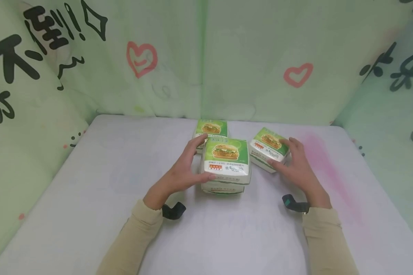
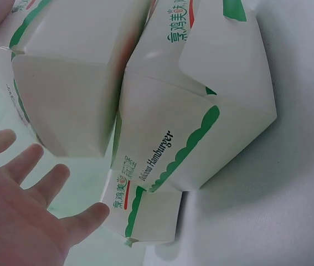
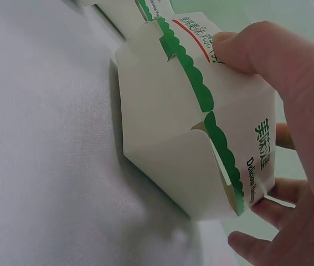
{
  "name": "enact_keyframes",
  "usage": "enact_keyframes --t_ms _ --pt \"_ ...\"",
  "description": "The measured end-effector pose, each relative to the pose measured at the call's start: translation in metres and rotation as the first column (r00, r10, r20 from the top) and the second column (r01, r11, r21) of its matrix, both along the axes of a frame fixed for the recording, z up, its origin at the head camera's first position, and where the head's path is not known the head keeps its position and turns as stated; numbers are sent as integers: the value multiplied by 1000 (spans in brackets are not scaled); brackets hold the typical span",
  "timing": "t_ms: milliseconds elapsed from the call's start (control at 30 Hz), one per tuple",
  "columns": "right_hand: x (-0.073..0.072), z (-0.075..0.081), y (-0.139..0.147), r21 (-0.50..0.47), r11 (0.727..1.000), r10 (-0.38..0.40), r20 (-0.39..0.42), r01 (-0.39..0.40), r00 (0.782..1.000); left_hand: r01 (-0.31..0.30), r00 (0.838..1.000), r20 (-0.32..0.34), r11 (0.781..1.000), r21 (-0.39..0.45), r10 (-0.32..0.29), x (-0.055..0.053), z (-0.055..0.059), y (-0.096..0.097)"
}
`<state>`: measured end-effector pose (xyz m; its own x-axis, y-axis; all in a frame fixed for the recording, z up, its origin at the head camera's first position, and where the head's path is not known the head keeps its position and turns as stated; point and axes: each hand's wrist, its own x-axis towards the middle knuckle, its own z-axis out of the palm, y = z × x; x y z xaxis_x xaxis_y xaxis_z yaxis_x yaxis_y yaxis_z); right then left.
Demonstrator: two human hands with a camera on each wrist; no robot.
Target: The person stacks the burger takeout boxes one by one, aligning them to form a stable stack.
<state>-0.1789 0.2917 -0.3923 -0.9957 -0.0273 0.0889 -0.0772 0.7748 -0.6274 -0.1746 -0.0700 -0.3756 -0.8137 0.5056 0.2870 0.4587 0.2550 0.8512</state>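
Two green-and-white hamburger boxes are stacked in the middle, the upper box (image 1: 226,156) resting on the lower box (image 1: 223,188). Beside the stack's left side is my left hand (image 1: 182,172), its thumb by the upper box's front; the left wrist view shows its fingers (image 2: 51,183) spread and fairly straight, off the cardboard. My right hand (image 1: 299,164) holds a third hamburger box (image 1: 268,143) at the right, thumb on the near side and fingers around the far side. This box sits turned at an angle on the table in the right wrist view.
Behind the stack stands another hamburger box (image 1: 211,126), partly hidden by the stack. The table (image 1: 89,191) has a white cover with a pink smear at right. Pale green curtains (image 1: 244,49) with drawn hearts and black writing enclose its back and sides.
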Motion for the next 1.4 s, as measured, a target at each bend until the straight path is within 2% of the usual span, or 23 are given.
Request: enact_keyframes --t_ms 100,267,633,833,933,1100,1300,1400 --pt "0 1 0 -14 1000 1 -22 -1 1000 11 1000 6 1000 7 -11 -1 2 0" --pt "1 2 0 -22 1000 -12 -8 12 1000 38 999 30 999 12 -38 -3 2 -1" --pt "2 6 0 -42 999 -13 -17 13 1000 126 991 40 992 -31 -125 -14 7 3" --pt "2 7 -1 -76 997 -7 -54 3 999 151 987 47 989 1 -151 -18 6 7" --pt "4 8 -1 -91 996 -16 -61 10 998 144 989 38 989 6 -145 -19 5 8" --pt "6 12 -3 -103 995 -17 -69 10 997 100 995 18 995 -26 -100 -15 4 6" --pt "7 23 -10 -139 990 -15 -154 -7 988 71 997 -22 997 -35 -71 -13 5 5" --pt "9 30 -12 -149 989 -29 -177 2 984 59 998 -18 996 -64 -60 -11 6 5"
